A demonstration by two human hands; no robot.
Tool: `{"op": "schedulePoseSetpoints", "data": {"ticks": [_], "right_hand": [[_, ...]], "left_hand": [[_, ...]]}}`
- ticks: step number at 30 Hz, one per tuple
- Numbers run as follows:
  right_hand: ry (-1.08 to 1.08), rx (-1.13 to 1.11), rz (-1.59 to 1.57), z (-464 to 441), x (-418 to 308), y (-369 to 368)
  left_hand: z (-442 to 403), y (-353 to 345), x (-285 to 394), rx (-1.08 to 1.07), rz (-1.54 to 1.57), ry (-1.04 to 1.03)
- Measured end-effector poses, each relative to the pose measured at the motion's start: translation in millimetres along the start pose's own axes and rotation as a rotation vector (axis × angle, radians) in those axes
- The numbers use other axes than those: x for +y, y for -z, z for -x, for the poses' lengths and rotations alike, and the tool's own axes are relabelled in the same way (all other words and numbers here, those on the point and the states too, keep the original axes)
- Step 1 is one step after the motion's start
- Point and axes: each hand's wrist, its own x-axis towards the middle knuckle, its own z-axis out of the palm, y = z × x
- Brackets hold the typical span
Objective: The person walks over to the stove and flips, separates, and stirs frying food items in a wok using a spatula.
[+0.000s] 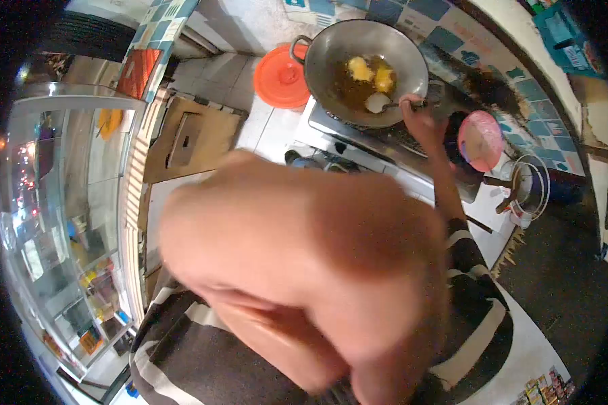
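A large two-handled metal wok (410, 50) on the stove holds brown oil. Two yellow frying pieces (360, 69) float in it. My right hand (417, 113) is at the wok's near right rim, fingers wrapped round the handle of a ladle (377, 102), whose pale round end dips into the oil. Very close to the camera, my left hand (297, 236) fills the middle of the view, blurred, and hides the stove front and part of my striped clothing. Its fingers are too smeared to read, and nothing held shows.
Right of the wok, a pink bowl (481, 140) with pale contents sits by a dark pan. An orange-red round lid or tub (282, 76) stands left of it. A glass display case (67, 223) lines the left side. Tiled wall (446, 40) runs behind the stove.
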Motion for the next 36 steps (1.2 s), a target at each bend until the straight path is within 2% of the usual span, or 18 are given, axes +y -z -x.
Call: {"op": "schedulePoseSetpoints", "data": {"ticks": [2, 4, 7, 9, 12, 14, 17, 19, 22, 23, 25, 27, 28, 29, 30, 32, 33, 36], "right_hand": [[-0.095, -0.034, -0.075, -6.4, -18.1, 7.2], [-0.37, -0.229, -0.058, -14.1, -69.6, 48.3], [-0.275, -0.19, -0.003, -4.9, -42.8, 21.2], [-0.114, -0.216, 0.061, 3.3, -35.2, 18.5], [0.031, -0.247, 0.362, 1.8, -16.3, 7.8], [0.055, -0.245, 0.334, -8.0, -15.4, -13.5], [-0.078, -0.211, 0.042, 0.0, -1.4, -11.0], [-0.185, -0.162, -0.012, -10.5, -25.1, -6.3], [-0.37, -0.186, -0.248, -16.9, -78.2, 37.7], [-0.431, -0.193, -0.311, -18.8, -84.7, 39.4], [-0.389, -0.144, -0.424, -10.7, -65.1, 25.9], [-0.37, -0.066, -0.478, -13.7, -54.9, 29.3], [-0.374, -0.026, -0.479, -13.3, -60.8, 32.0], [-0.381, 0.014, -0.479, -12.0, -66.9, 33.8], [-0.425, 0.042, -0.451, -11.2, -77.0, 40.1], [-0.513, 0.071, -0.401, -10.6, -96.5, 53.1], [-0.547, 0.063, -0.364, -8.2, -90.3, 46.7], [-0.636, 0.038, -0.345, -0.8, -80.5, 27.8]], "left_hand": [[1.3, 0.0, 3.0, -0.006, -0.005, 0.029], [2.3, 1.2, 2.6, 0.008, 0.006, 0.045], [2.0, 1.6, 4.0, 0.043, 0.003, 0.049], [-0.2, -0.6, 5.5, 0.048, -0.001, 0.049], [-3.7, -1.5, 4.7, 0.044, 0.006, 0.045], [-2.2, -4.4, 7.7, 0.036, 0.005, 0.045], [-1.2, -4.0, 9.8, 0.036, 0.014, 0.089], [-5.7, -1.9, 11.7, 0.037, 0.031, 0.142], [-25.3, -1.1, 12.3, 0.072, 0.053, 0.285], [-28.7, 6.0, 3.3, 0.029, 0.076, 0.315], [-25.2, 36.8, -33.0, -0.307, 0.182, 0.198], [-2.5, 51.2, -55.1, -0.467, 0.183, 0.191], [3.7, 66.4, -51.7, -0.522, 0.032, 0.249], [20.1, 72.1, -56.5, -0.385, 0.042, 0.294], [24.8, 83.9, -57.6, -0.351, -0.021, 0.282], [47.5, 91.2, -72.1, -0.047, 0.051, 0.306], [51.2, 90.3, -79.3, 0.083, -0.038, 0.275], [60.1, 104.1, -103.5, 0.262, -0.12, 0.429]]}}
